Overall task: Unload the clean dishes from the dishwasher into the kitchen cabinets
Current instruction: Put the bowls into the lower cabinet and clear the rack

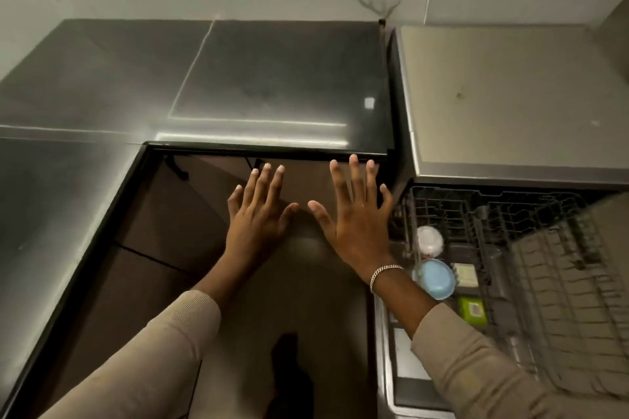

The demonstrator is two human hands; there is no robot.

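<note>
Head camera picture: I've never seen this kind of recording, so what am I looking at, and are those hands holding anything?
No machine here: a person wears one camera on the head, looking down at their own hands. The left hand and right hand are spread, fingers straight, holding nothing, before a dark cabinet front under a shiny countertop. To the right a dishwasher is open, its wire rack pulled out, with a round blue item, a white one and a green one inside; I cannot tell what they are.
</note>
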